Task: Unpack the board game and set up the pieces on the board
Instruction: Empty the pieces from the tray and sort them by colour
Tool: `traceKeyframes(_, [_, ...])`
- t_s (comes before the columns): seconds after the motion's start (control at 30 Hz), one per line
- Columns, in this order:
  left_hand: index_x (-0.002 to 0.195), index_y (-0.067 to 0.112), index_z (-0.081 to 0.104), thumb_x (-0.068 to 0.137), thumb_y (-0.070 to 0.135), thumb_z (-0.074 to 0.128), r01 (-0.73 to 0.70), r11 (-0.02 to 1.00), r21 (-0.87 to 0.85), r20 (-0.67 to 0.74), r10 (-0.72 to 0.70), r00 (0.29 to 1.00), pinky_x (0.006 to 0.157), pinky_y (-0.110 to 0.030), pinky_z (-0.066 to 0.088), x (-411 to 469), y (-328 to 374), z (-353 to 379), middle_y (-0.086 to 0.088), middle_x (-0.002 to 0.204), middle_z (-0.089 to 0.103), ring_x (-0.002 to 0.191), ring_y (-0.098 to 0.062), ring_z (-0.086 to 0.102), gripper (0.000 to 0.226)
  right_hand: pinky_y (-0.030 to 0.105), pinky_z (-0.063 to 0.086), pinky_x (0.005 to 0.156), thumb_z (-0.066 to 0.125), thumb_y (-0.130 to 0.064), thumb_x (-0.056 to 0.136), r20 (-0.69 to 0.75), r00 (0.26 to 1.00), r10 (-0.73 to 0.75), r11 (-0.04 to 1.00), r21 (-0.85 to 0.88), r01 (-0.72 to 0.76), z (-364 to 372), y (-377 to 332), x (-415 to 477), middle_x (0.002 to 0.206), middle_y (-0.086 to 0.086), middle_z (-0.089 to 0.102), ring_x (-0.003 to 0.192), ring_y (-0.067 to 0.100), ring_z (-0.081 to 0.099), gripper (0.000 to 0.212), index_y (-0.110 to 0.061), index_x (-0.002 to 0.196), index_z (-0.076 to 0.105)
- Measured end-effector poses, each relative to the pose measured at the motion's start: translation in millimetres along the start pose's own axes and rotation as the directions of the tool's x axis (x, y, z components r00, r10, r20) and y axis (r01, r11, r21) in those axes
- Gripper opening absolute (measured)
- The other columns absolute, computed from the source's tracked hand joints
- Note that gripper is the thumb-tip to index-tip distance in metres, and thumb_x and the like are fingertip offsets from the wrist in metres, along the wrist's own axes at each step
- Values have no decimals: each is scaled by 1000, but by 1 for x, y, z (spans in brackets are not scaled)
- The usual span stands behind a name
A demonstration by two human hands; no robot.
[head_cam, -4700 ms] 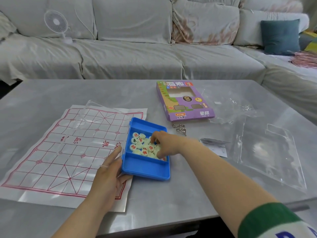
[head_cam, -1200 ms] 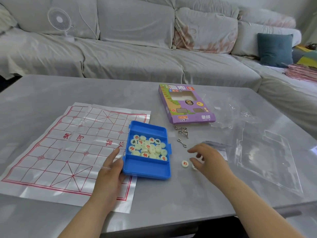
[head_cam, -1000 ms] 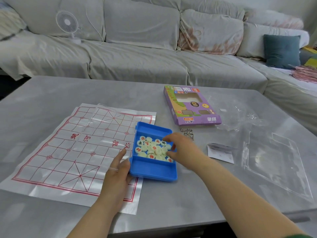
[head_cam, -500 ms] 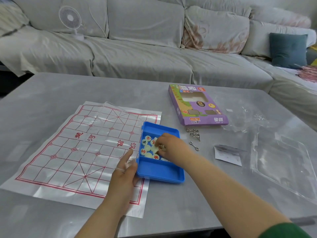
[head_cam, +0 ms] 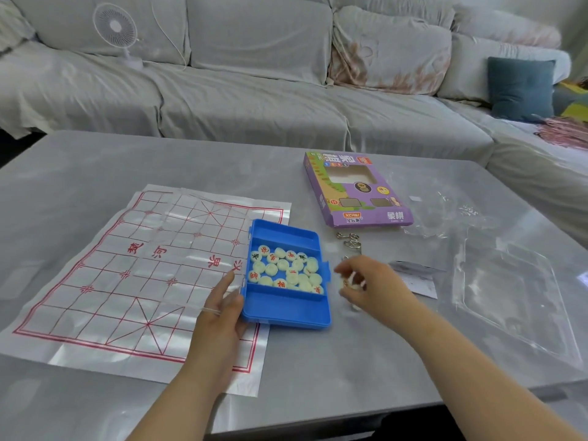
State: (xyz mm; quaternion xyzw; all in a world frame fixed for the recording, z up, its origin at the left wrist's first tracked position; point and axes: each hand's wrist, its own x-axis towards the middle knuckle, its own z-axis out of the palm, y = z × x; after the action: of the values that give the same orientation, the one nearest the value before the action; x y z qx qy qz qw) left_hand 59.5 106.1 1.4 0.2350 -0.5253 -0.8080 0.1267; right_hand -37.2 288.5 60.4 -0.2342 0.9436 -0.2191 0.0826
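Whereas the right hand [head_cam: 372,288] was inside the blue case [head_cam: 286,313] half a second ago, it is now just beside the case's right wall, low over the bare bench [head_cam: 318,370]. Its grip is narrow and pinches pale pieces. Motion blur hides how many it holds, and whether any already lie under the palm cannot be told. The left hand [head_cam: 222,300] has not shifted. Its grip is wide, with straight fingers pressed against the case's left wall to steady it. The remaining pieces [head_cam: 286,270] lie loose in the case, some showing red or black characters and some blank side up. The case stands toward the near edge of the bench, and its left side overlaps the right margin of the board sheet [head_cam: 127,275], which is spread flat over the left half. No piece stands on the grid. The change indicates that pieces are being emptied onto the bench to the right of the case, not placed on the board. Unpacking is therefore in progress and set-up has not begun. Blank-side pieces will probably need turning before they can be sorted. The purple carton [head_cam: 356,189] lies toward the far edge, with wire puzzles [head_cam: 346,240] just in front of it. A clear plastic tray [head_cam: 515,288] lies near the right edge.
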Motion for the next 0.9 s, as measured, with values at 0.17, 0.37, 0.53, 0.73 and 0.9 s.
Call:
traceKeyframes(0.17, [118,34,46,95,13,40,-3,1000,-2,-15,3,1000,55,-12,52,-4,1,2,0,103,60,92,-8,59,31,11,34,82,55,-12,87,37,996,79,996,-42,-77,21,23,-28,117,0,56,100,14,53,30,-15,117,56])
traceKeyframes(0.37, [126,30,44,96,12,39,5,1000,7,-24,-5,1000,55,-12,52,-8,3,4,-5,111,56,91,-9,58,36,14,34,81,60,-16,84,15,998,57,996,-66,-56,19,32,-32,120,0,55,107,15,53,34,-14,118,56])
traceKeyframes(0.53, [126,31,44,96,12,39,0,1000,23,-44,1,999,53,-11,52,-8,3,7,-3,108,57,90,-9,57,36,13,29,73,52,-4,86,-128,991,45,999,-3,-46,8,31,-36,103,4,59,83,11,50,23,-9,107,62])
traceKeyframes(0.73, [121,34,45,96,13,39,-27,999,39,-37,28,999,55,-12,53,-9,2,7,-4,110,55,91,-8,58,33,17,40,80,51,-10,90,-13,1000,-27,999,23,27,-1,-16,0,106,-2,54,78,3,48,25,-15,112,60])
traceKeyframes(0.9, [107,37,48,95,12,40,-14,1000,11,-26,14,1000,54,-14,53,-6,1,5,-8,114,56,93,-11,59,29,27,39,92,51,-17,91,196,976,-91,983,-140,119,21,-47,35,130,4,46,113,19,49,34,-18,125,52])
